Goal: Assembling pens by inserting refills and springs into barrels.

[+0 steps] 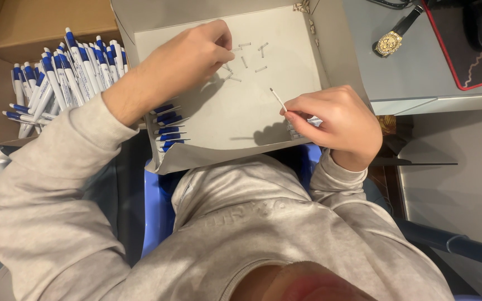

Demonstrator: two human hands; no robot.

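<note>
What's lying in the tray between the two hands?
In the head view, a few small metal springs lie scattered on the grey tray between the left hand and the right hand, which holds a thin white refill.

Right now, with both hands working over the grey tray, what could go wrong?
1. The small springs lie loose near the left hand; a careless pinch could flick one out of the grey tray.
2. The thin refill pinched in the right hand sticks out unsupported and might bend.
3. The tray seems to rest on the lap, so it may tip.
</note>
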